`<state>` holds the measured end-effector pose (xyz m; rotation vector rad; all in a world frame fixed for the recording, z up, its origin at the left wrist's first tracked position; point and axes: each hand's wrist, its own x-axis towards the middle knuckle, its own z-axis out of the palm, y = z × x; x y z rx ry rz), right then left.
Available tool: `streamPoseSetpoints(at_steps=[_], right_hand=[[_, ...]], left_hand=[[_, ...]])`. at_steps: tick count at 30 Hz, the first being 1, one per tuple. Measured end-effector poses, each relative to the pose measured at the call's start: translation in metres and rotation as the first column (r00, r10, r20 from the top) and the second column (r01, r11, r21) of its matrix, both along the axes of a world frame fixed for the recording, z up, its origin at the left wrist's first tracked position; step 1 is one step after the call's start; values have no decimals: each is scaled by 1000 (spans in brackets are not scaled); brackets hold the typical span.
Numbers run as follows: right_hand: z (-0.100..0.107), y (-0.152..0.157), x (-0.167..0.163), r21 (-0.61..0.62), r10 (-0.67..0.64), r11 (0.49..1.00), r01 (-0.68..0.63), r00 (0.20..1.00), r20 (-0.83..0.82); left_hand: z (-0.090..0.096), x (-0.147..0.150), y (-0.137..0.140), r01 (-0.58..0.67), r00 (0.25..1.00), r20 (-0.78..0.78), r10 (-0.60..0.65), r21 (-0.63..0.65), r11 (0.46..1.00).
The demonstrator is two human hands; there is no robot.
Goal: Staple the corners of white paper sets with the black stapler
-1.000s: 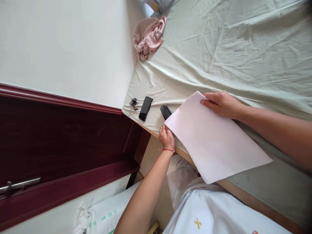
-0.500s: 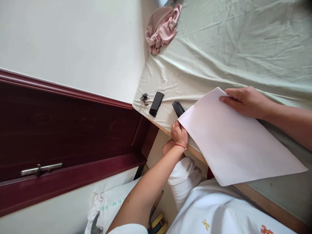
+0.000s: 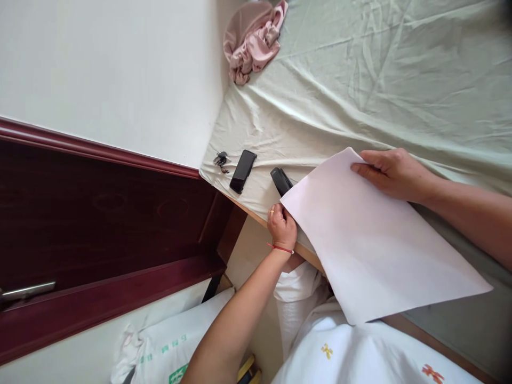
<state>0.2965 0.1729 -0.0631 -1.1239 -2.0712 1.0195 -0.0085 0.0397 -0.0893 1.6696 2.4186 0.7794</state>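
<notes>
White paper (image 3: 380, 245), a sheet or a thin stack, is held tilted over the edge of the bed-like surface. My right hand (image 3: 396, 173) pinches its upper edge, the thumb lying on the top face. At the paper's left corner, my left hand (image 3: 282, 226) is closed, with a ring and a red cord bracelet on it; its fingertips are partly hidden by the paper. Just beyond that corner lies a black stapler (image 3: 281, 182), its near end covered by the paper and hand.
A black phone (image 3: 243, 171) and a bunch of keys (image 3: 221, 159) lie left of the stapler on the pale green sheet (image 3: 340, 80). Pink cloth (image 3: 254, 42) is heaped by the wall. A dark red door (image 3: 100, 208) and a white printed sack (image 3: 172, 333) are at left.
The view has swung slightly, shifting the surroundings left in the picture. Both hands keep their hold on the paper, which has hardly moved relative to the stapler.
</notes>
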Motion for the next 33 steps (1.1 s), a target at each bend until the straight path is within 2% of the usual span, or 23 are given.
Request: streamPoseSetpoints(at_steps=[12, 22, 33], right_hand=[[5, -1, 0, -31, 7, 999, -7, 1000, -6], [1, 1, -1, -23, 8, 1000, -8, 1000, 27], [8, 1, 1, -49, 35, 998, -34, 999, 16]], left_hand=[[0, 2, 1, -1, 999, -43, 0, -12, 1000], [1, 2, 1, 1, 999, -37, -2, -25, 1000], [2, 1, 2, 5, 1000, -29, -5, -15, 1000]])
